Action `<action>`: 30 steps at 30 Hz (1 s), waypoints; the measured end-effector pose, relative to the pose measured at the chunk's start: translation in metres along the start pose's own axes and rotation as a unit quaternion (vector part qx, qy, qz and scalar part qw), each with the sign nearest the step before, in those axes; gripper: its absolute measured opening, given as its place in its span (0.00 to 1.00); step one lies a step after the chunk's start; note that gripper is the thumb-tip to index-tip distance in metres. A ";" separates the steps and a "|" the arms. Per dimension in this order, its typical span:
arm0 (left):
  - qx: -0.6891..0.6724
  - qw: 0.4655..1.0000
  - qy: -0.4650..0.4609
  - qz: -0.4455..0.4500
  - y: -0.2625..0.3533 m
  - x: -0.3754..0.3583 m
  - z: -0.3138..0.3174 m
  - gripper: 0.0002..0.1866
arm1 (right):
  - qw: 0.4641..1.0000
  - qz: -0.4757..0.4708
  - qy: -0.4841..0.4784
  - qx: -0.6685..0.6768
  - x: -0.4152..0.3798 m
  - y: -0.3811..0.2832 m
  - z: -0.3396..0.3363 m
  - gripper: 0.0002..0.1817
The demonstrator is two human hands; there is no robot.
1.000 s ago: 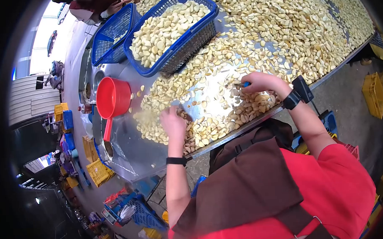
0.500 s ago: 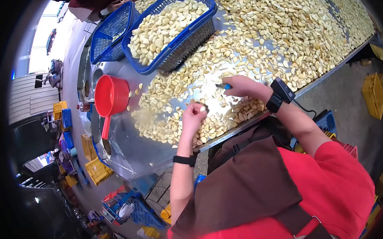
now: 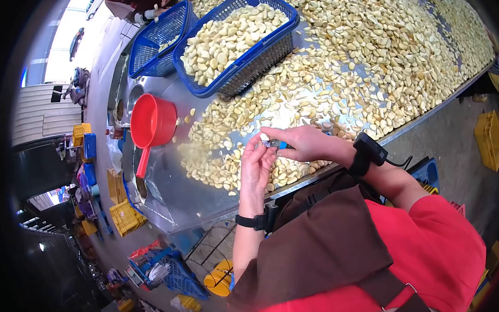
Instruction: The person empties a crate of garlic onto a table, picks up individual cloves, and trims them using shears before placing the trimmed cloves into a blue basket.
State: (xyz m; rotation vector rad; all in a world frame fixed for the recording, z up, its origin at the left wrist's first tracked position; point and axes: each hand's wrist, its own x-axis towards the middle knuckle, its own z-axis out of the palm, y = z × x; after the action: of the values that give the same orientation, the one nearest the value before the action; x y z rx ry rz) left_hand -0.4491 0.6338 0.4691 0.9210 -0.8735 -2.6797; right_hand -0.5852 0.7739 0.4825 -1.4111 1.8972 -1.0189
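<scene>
Garlic is what we have in hand: a single clove (image 3: 265, 137) sits pinched at the fingertips of our left hand (image 3: 255, 167), raised just above the table (image 3: 168, 186) near its front edge. Our right hand (image 3: 301, 143) meets it from the other side, its grip closed around a small blue-handled knife (image 3: 282, 146) whose tip touches the clove, so both hands are closed on something and none of our fingers lie free. We cannot tell from here how much of the clove is trimmed.

Directly below our hands lies a loose heap of cloves (image 3: 294, 168) along the table edge, and beyond it the much larger spread of garlic (image 3: 377, 47) covering most of the steel surface to the far side. We judge this bulk as work left, and it is by far the greater share. Farther off stands a blue basket (image 3: 237, 41) heaped with pale cloves, which we take as the part already done; a second blue basket (image 3: 160, 38) touching it on its left holds only a few. A red scoop (image 3: 152, 123) rests on the bare metal to the left of the heap, well apart from our hands. Another person's hand (image 3: 156, 8) shows at the top edge by the second basket.
</scene>
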 end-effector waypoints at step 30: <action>0.726 0.617 0.235 0.192 0.065 0.041 -0.096 0.11 | 0.962 0.193 -0.011 -0.193 0.012 0.047 0.019 0.23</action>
State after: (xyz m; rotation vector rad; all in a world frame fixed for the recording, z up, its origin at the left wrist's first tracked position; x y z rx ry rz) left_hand -0.4249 0.5217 0.4247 1.2323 -2.6264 -0.7584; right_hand -0.5980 0.7650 0.4330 -1.1648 2.3222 -0.4620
